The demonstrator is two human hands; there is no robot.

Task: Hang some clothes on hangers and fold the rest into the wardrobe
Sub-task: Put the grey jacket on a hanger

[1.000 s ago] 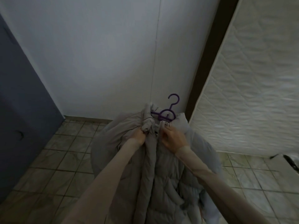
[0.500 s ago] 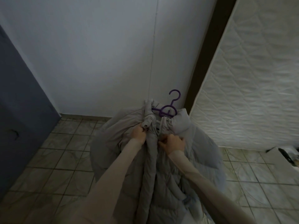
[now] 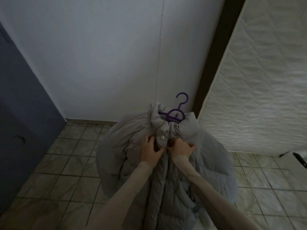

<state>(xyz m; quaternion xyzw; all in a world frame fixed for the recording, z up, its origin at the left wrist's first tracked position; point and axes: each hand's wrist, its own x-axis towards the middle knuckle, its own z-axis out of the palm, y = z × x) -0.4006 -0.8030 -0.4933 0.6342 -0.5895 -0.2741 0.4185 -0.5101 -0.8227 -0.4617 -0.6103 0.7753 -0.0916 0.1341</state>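
My left hand (image 3: 150, 149) grips the coat's (image 3: 132, 146) left front edge, fingers curled into the fabric just beside a snap (image 3: 162, 137). My right hand (image 3: 180, 148) pinches the opposite edge, knuckles bunched at the placket. The coat sits on the purple hanger (image 3: 176, 115), whose hook rises free above my fingertips, caught on no rail. I judge the risks thus: tugging the two edges together could drag a shoulder off the hanger, since nothing holds the hook steady; and the bulky padding may keep the snaps from lining up, so they pop apart. No brand, label or writing is readable anywhere.
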